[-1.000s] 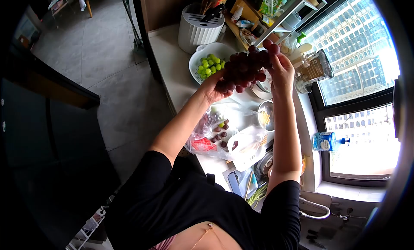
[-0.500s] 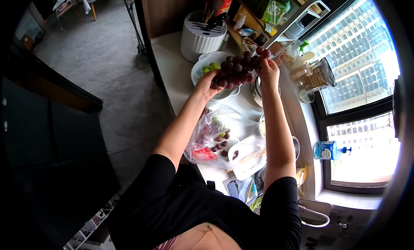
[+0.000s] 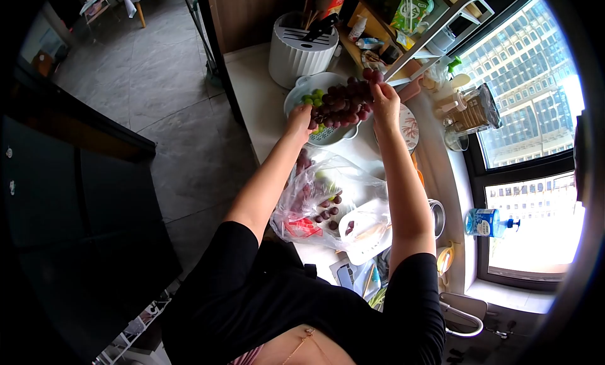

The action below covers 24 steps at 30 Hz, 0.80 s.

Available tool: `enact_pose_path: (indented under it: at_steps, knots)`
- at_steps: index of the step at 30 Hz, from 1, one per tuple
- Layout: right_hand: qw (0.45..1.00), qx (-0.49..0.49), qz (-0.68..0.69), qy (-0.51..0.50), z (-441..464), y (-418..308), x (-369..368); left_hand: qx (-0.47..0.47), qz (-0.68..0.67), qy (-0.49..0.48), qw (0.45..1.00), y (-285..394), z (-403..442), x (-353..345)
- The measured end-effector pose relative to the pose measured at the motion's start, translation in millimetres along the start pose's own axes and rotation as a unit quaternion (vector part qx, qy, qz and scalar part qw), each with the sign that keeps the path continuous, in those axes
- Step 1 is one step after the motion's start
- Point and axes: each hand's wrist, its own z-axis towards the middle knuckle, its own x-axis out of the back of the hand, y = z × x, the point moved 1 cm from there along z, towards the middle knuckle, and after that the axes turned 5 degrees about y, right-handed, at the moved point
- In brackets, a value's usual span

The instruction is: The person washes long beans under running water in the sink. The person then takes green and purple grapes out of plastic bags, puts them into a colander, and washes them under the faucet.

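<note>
Both my hands hold one bunch of dark red grapes (image 3: 341, 105), stretched sideways above a white colander (image 3: 291, 105). My left hand (image 3: 300, 121) is closed on its left end, and my right hand (image 3: 385, 102) pinches the right end near the stem. Green grapes (image 3: 313, 98) lie in the colander, partly hidden behind the bunch. Nearer to me, a clear plastic bag (image 3: 353, 176) lies spread on the counter with more dark grapes (image 3: 329, 211) in or on it; its film makes it hard to tell which.
A white ribbed knife holder (image 3: 301, 56) stands behind the colander. On the right are a patterned plate (image 3: 408, 129), a glass jug (image 3: 455, 138) and a blue pump bottle (image 3: 484, 222) by the window. A shelf rack (image 3: 435, 34) rises at the back.
The bunch has come slightly lower over the colander, held in both hands throughout. The whole view has shifted a little, and the patterned plate now shows beside my right forearm.
</note>
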Motion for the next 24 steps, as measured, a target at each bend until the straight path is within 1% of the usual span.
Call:
enact_pose_path:
  at_steps: [1, 4, 7, 9, 10, 12, 13, 14, 16, 19, 21, 24]
  knots:
    - [1.000, 0.007, -0.008, -0.004, 0, -3, -1, -0.003, 0.010, 0.021, 1.000, 1, 0, -2]
    - [0.999, 0.026, -0.029, -0.016, 3, -10, -1, 0.021, 0.083, -0.046, 0.995, 3, 10, 7]
    - [0.998, 0.032, -0.037, -0.034, 9, -14, 2, -0.117, 0.225, -0.057, 0.966, 14, -3, -9]
    - [0.998, 0.030, -0.028, -0.038, 11, -17, 3, -0.199, 0.220, -0.082, 0.951, 20, -3, -21]
    - [0.998, 0.032, -0.019, -0.058, 11, -20, 4, -0.240, 0.217, -0.093, 0.942, 23, -3, -27]
    - [0.994, 0.036, 0.001, -0.102, 9, -29, 6, -0.122, 0.172, -0.074, 0.975, 29, -13, -37]
    - [0.992, 0.020, 0.021, -0.123, 4, -34, 4, -0.063, 0.149, -0.065, 0.985, 38, -24, -45]
    - [0.989, 0.004, 0.040, -0.144, -1, -39, 2, -0.044, 0.139, -0.121, 0.982, 47, -43, -54]
    - [0.980, -0.009, 0.067, -0.186, 2, -34, 3, 0.007, 0.099, -0.248, 0.964, 43, -21, -52]
    - [0.973, -0.030, 0.114, -0.201, 5, -23, 3, 0.025, 0.091, -0.244, 0.965, 32, -12, -44]
    - [0.972, -0.036, 0.134, -0.190, 4, -21, 2, -0.033, 0.119, -0.210, 0.970, 26, -14, -45]
    - [0.972, -0.056, 0.168, -0.153, 1, -16, -1, -0.138, 0.081, -0.205, 0.966, 21, -19, -44]
